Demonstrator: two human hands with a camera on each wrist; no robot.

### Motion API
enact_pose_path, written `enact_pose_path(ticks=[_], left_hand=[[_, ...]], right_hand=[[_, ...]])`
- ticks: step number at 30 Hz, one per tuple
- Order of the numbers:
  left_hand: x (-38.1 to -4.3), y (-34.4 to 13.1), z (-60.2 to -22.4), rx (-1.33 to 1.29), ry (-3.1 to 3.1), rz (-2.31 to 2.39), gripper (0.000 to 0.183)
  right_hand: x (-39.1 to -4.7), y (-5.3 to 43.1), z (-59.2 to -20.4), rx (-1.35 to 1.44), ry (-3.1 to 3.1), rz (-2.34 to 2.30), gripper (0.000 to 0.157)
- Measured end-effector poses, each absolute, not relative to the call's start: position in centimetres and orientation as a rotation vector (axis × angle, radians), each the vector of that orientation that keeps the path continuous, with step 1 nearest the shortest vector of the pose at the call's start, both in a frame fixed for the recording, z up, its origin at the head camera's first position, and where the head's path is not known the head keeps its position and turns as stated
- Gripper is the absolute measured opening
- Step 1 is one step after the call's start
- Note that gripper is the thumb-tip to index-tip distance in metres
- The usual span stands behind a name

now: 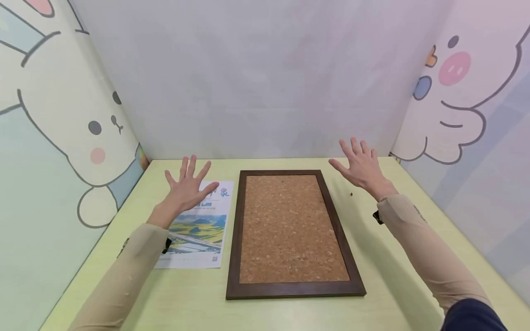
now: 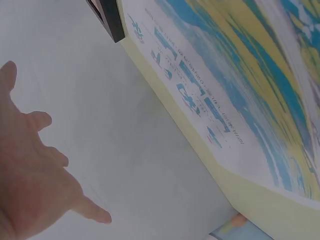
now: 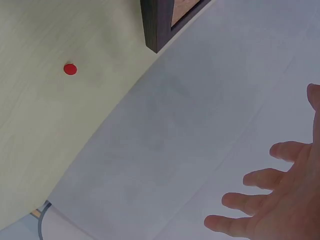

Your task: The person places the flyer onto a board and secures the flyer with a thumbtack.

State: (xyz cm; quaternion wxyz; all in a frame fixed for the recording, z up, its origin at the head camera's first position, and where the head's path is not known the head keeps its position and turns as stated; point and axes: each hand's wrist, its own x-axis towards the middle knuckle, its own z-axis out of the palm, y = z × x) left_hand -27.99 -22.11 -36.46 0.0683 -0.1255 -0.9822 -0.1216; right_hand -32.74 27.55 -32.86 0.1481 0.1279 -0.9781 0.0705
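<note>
A cork board (image 1: 290,230) in a dark brown wooden frame lies flat at the middle of the table. To its left is a printed poster (image 1: 198,234) with a landscape picture and blue lettering, partly covered by my left arm in the head view. My left hand (image 1: 184,188) is raised over the poster, fingers spread, holding nothing. On the other side my right hand (image 1: 362,170) is held up past the board's far right corner, its fingers also spread and nothing in them. A small red thumbtack (image 3: 70,69) lies on the table to the right of the board.
The pale yellow-green table (image 1: 186,299) ends at a plain grey back wall (image 1: 265,82). Side walls with cartoon animals, a rabbit (image 1: 78,124) at left and a pink-cheeked figure (image 1: 468,96) at right, close it in.
</note>
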Motion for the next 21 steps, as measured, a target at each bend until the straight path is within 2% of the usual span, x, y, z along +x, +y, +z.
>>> enact_pose_path(ticks=[8,15,21], left_hand=[[-26.4,-23.7,-36.6,-0.354,-2.880,-0.326,0.071],[-22.8,-26.4,-37.2,-0.081,-2.904,-0.365,0.067],[-20.4,-28.7,-38.2,0.171,-3.157,-0.527,0.086]], right_hand=[[-32.2,28.4,-33.4,0.383,-2.813,0.207,0.081],[-31.7,29.7,-34.0,0.434,-2.784,0.327,0.073],[-32.0,31.3,-35.8,0.518,-2.716,0.536,0.061]])
